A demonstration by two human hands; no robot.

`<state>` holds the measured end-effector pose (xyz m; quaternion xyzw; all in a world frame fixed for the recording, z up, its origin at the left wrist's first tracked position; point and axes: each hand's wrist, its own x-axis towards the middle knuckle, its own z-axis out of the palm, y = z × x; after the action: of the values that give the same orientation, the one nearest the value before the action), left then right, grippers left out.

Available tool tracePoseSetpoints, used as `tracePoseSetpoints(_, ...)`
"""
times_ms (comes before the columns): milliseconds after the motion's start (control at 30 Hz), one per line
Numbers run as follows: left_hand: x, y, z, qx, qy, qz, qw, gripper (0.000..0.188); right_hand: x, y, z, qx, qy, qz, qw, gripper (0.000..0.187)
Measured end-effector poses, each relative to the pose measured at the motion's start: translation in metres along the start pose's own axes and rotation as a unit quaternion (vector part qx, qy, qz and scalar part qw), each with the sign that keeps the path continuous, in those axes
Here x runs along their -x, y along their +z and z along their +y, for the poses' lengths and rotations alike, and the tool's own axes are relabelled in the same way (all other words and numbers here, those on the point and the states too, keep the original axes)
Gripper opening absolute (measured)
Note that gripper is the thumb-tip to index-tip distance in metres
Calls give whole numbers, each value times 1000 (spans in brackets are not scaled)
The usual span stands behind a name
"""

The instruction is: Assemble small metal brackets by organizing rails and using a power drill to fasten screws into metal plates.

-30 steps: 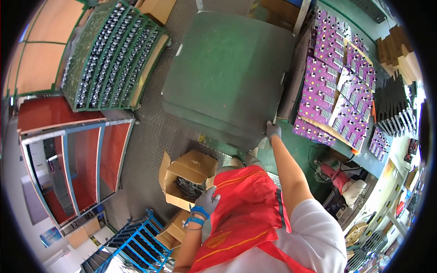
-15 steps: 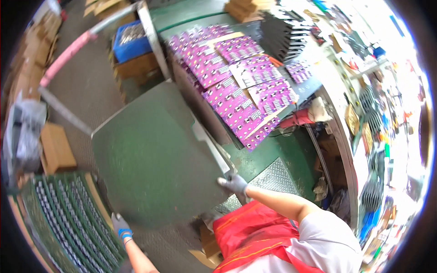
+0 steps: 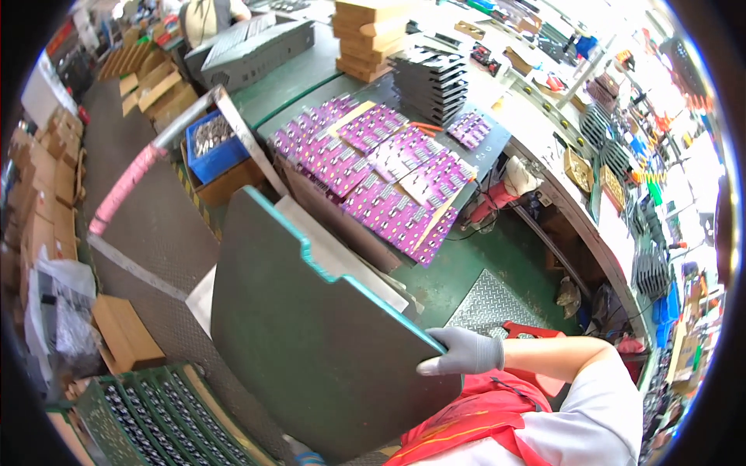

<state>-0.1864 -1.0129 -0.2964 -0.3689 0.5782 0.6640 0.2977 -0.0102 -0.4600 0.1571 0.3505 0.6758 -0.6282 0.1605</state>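
A large dark green panel [image 3: 311, 342] with a bright turquoise edge and a notch in it stands tilted up in front of me. My right hand [image 3: 470, 351], in a grey glove, is closed on its right corner, thumb on the near face. At the lower edge my left hand [image 3: 303, 452], gloved in grey and blue, grips the panel; only a small part shows, and its fingers are mostly hidden. Behind the panel a pale flat surface [image 3: 342, 248] shows on the cart with a pink-wrapped handle [image 3: 128, 186].
Purple printed sheets [image 3: 365, 171] cover a stack beside the cart. Black slotted parts [image 3: 431, 81] and cardboard boxes [image 3: 365, 39] stand beyond. A blue bin [image 3: 214, 147] sits behind the cart. At lower left are a green rack of small parts [image 3: 163, 419] and an open carton [image 3: 128, 334].
The panel has gone from lying nearly flat to standing tilted, its notched edge raised and the pale surface behind exposed. Both hands have moved right and down in view with it.
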Motion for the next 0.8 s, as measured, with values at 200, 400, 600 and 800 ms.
tracePoseSetpoints(200, 98, 105, 52, -180, 152, 95, 967, 73, 52, -85, -31, -9, -34, -22, 999, 56)
tracePoseSetpoints(400, 245, 263, 149, -241, 362, 36, 900, 70, 151, -198, 55, -140, -137, 5, 981, 46)
tracePoseSetpoints(600, 409, 461, 159, -273, 497, -78, 820, 67, 218, -318, 209, -307, -210, 165, 914, 50)
tracePoseSetpoints(800, 514, 670, 126, -303, 543, -225, 750, 64, 211, -368, 327, -430, -201, 482, 737, 55)
